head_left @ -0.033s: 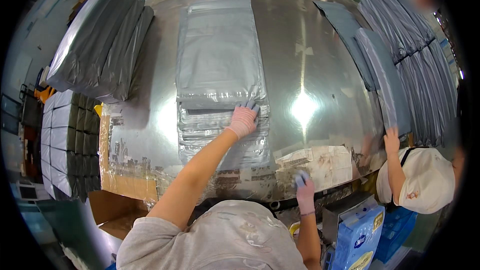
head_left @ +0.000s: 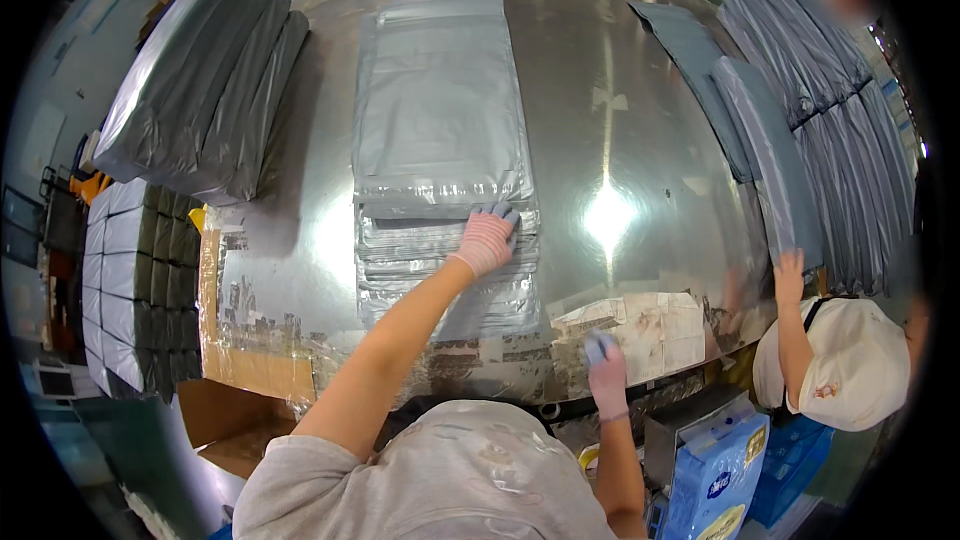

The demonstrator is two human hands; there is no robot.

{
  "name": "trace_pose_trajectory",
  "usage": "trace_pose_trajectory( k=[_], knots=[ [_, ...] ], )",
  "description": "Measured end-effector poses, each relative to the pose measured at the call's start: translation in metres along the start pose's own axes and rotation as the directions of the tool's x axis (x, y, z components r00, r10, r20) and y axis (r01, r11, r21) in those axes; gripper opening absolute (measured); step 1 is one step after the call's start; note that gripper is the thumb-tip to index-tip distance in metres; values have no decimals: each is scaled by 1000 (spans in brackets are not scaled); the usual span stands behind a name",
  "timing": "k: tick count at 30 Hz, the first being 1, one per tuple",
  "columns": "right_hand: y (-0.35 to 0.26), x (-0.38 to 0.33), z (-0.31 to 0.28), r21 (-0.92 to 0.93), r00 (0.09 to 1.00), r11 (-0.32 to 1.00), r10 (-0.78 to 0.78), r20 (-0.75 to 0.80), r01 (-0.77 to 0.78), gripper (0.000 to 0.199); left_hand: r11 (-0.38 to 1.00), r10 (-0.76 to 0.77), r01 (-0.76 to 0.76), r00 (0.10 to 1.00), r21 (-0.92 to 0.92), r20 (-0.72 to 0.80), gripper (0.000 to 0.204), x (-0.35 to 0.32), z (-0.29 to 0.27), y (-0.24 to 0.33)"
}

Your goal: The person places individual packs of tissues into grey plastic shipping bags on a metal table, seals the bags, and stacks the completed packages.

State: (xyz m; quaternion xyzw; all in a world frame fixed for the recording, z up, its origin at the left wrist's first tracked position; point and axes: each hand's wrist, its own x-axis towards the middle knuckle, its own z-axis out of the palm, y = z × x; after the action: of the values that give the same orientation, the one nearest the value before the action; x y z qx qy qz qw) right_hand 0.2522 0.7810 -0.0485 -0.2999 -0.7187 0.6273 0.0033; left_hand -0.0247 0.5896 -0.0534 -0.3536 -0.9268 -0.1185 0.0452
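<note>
A stack of grey plastic mailing bags (head_left: 440, 100) lies on the metal table, its near edges fanned into steps. My left hand (head_left: 488, 236), in a pink glove with grey fingertips, rests on the near right part of this stack, fingers stretched over the top bags. Near the table's front edge, right of the stack, is my right hand (head_left: 607, 372) in a similar glove. It is raised beside a worn whitish paper patch (head_left: 655, 335); its fingers are blurred, and I cannot see anything in them.
Tall grey bag bundles (head_left: 200, 90) stand at the left, more bundles (head_left: 850, 180) at the right. A co-worker's hand (head_left: 789, 280) touches a grey bag pile (head_left: 770, 160). An open cardboard box (head_left: 225, 425) and a blue package (head_left: 722, 480) sit below the front edge.
My right hand has shifted slightly up and to the left. The co-worker's hand has moved slightly. My left hand remains on the bag stack.
</note>
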Motion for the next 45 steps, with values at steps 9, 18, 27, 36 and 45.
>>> trace_pose_trajectory(
  k=[9, 18, 27, 36, 45],
  knots=[
    [-133, 162, 131, -811, 936, 491, -302, 184, 318, 45, 997, -65, 43, 927, 68, 369, 30, 67, -60, -32],
    [-110, 176, 144, -908, 943, 273, -187, 273, 317, 49, 994, 43, -100, 723, 43, 689, 27, 115, -51, -42],
    [-108, 174, 135, -863, 919, 335, -252, 303, 377, 48, 958, -90, 228, 816, -176, 571, 32, 145, -129, -67],
    [-48, 117, -40, -920, 985, 369, -148, 85, 135, 44, 616, -133, 391, 907, -684, 399, 58, 82, -103, -15],
    [-19, -35, -233, -953, 735, -212, 607, -303, -218, 64, 997, 26, -39, 985, 73, 169, 62, -94, -20, -27]
  ],
)
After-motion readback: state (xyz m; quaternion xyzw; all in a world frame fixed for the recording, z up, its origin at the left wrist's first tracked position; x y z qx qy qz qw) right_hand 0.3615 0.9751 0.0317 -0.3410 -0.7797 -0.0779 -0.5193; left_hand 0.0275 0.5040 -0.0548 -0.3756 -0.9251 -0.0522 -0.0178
